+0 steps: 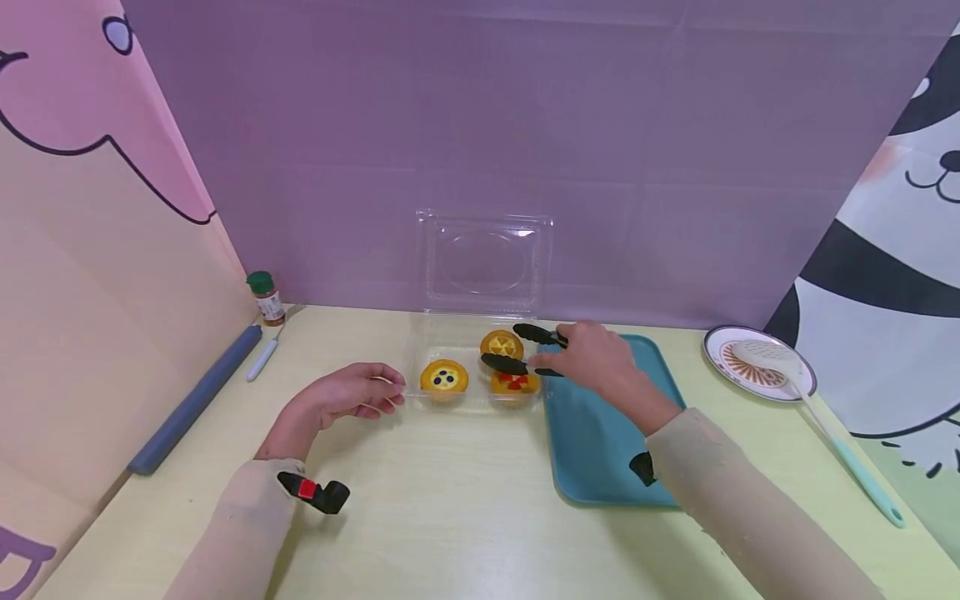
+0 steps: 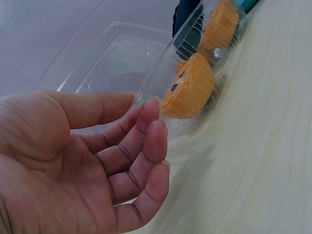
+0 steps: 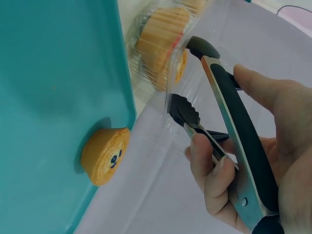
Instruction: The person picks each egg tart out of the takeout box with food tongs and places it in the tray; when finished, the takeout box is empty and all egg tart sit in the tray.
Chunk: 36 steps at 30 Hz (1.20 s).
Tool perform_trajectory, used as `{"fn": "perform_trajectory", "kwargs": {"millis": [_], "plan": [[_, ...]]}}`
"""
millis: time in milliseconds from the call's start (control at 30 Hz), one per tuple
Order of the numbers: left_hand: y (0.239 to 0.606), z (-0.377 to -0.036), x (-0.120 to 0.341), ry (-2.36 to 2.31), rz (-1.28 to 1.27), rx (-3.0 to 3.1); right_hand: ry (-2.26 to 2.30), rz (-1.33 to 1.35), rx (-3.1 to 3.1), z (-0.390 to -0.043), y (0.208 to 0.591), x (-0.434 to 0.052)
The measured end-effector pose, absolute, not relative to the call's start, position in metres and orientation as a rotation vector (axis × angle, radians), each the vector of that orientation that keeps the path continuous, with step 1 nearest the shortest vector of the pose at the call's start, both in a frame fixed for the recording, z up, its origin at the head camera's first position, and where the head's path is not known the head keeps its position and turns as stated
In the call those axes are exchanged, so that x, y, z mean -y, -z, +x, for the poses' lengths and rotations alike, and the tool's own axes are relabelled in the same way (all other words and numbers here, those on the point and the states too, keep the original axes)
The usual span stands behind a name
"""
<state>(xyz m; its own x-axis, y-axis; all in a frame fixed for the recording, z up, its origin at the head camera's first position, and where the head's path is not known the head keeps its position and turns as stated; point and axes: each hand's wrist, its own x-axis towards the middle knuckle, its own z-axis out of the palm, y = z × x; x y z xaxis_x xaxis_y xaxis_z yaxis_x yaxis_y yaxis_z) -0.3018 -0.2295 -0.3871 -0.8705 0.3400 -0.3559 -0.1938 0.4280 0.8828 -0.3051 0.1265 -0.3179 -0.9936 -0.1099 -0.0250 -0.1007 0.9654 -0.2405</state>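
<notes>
My right hand (image 1: 596,358) grips black-tipped tongs (image 3: 248,141), their tips spread apart over the right side of an open clear plastic container (image 1: 472,400). Below the tongs are a lattice-topped tart (image 1: 501,342) and a tart with red topping (image 1: 517,384). A blueberry tart (image 1: 444,377) sits at the container's left. My left hand (image 1: 352,392) is at the container's left edge, fingers loosely bent, thumb and fingertips by the rim. In the right wrist view, another blueberry tart (image 3: 105,156) rests on the teal tray (image 3: 53,73); the head view hides it behind my right hand.
The container's raised lid (image 1: 483,262) leans by the purple backdrop. At right, a slotted ladle (image 1: 832,433) lies across a patterned plate (image 1: 723,358). On the left are a green-capped jar (image 1: 266,298), a white-handled tool (image 1: 262,360) and a dark blue roll (image 1: 195,402).
</notes>
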Motion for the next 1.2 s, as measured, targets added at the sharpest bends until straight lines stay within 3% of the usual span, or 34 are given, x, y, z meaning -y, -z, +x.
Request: {"fn": "perform_trajectory", "kwargs": {"millis": [1200], "plan": [[0.390,-0.303,0.230,-1.447,0.131,-2.203,0.285,-0.064,-2.979,-0.316,0.318,-0.106]]}}
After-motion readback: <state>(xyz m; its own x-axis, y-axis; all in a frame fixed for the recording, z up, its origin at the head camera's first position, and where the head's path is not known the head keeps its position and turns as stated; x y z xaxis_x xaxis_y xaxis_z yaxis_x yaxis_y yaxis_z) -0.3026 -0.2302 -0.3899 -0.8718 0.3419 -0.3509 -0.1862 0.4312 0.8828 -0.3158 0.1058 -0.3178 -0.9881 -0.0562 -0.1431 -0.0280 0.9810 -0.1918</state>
